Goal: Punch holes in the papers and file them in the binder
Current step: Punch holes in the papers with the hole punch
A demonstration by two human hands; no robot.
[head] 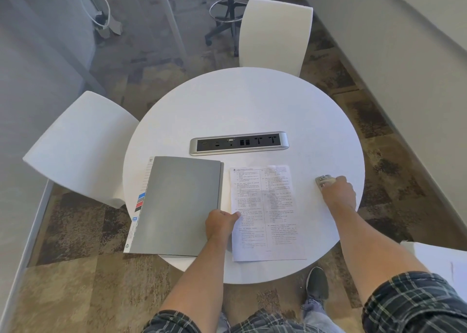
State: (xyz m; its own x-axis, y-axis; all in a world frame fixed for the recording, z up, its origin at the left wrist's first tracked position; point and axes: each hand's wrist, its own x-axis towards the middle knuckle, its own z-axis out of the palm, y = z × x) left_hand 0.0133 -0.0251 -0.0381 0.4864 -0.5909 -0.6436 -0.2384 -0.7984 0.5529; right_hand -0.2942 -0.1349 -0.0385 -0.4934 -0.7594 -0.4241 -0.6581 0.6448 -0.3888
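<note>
Papers (pixel 265 214) and closed grey binder (pixel 177 204) side by side at the near edge of the round table (pixel 252 105).
Left hand (pixel 221 225) rests where binder meets papers, fingers curled, thumb on the sheet's left edge (grip unclear). Right hand (pixel 337 192) is closed over the hole punch (pixel 324 180) toward the table's right edge. A power strip (pixel 238 142) is set in the table's middle, beyond them.

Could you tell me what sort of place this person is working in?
Probably an office meeting room: a round white table with a built-in power and data socket strip, white chairs around it, and patterned carpet.
</note>
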